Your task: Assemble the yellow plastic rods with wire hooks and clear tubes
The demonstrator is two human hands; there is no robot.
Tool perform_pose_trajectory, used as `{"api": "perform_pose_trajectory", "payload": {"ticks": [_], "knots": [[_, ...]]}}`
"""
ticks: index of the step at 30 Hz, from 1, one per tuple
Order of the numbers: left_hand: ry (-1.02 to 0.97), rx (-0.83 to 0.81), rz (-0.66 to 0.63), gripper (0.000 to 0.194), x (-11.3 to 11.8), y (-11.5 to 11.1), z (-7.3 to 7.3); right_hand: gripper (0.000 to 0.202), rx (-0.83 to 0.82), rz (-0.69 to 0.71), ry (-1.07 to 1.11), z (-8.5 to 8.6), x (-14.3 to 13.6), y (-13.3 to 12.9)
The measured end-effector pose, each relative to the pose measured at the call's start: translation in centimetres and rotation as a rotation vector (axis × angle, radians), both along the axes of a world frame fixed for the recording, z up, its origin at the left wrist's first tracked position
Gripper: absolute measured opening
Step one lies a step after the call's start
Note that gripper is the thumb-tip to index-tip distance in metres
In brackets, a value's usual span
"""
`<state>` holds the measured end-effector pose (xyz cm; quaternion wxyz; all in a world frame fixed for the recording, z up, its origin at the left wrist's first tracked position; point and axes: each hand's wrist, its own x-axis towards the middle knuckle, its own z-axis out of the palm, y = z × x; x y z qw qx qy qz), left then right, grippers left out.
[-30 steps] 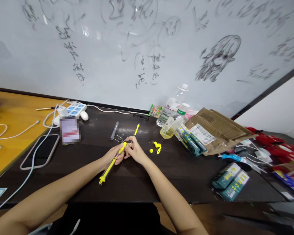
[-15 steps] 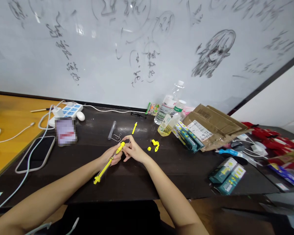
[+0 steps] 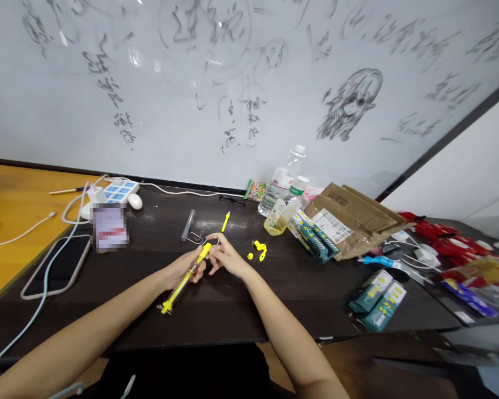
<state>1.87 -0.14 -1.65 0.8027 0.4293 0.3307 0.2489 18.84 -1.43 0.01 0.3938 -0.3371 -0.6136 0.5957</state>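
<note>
My left hand [image 3: 177, 272] is closed around a clear plastic tube with yellow parts [image 3: 184, 284], which looks like a syringe-type toy. The tube tilts, its cross-shaped lower end pointing toward me. At its yellow upper end, my right hand [image 3: 230, 258] pinches a thin bent metal wire [image 3: 217, 238]; how the wire meets the tube is hard to see. Just beyond my hands lie another bent wire [image 3: 197, 237], a clear tube [image 3: 188, 225] and a slim yellow piece [image 3: 225, 222]. To the right rest a curved yellow part [image 3: 260, 251] and a small yellow cap [image 3: 250, 256].
At the left are a phone [image 3: 54, 270], a power strip [image 3: 120, 193] and white cables. Bottles [image 3: 275, 191], a cardboard parcel [image 3: 349, 219], green boxes [image 3: 383, 307] and a blue-handled tool [image 3: 376, 259] stand or lie at the right. A whiteboard [image 3: 170, 133] rises behind the table.
The camera view has shifted slightly, so the table things appear a little farther left. Both hands keep their hold, with the tube at nearly the same tilt.
</note>
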Motion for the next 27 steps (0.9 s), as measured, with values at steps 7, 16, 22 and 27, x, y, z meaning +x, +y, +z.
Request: {"api": "perform_pose_trajectory", "payload": {"ticks": [7,16,22,27], "knots": [[0.004,-0.025,-0.071,0.054,-0.1,-0.4,0.5,0.044,0.082,-0.032,-0.049,-0.7,-0.2,0.2],[-0.018,-0.157,-0.134,0.048,-0.4,0.3,0.5,0.047,-0.044,-0.028,0.051,-0.6,-0.3,0.2],[-0.037,-0.181,-0.159,0.047,-0.7,0.6,0.2,0.046,-0.137,-0.05,0.126,-0.4,-0.5,0.1],[-0.038,-0.185,-0.218,0.047,-0.8,0.7,0.5,0.048,-0.122,-0.004,0.111,-0.4,-0.1,0.1]]}}
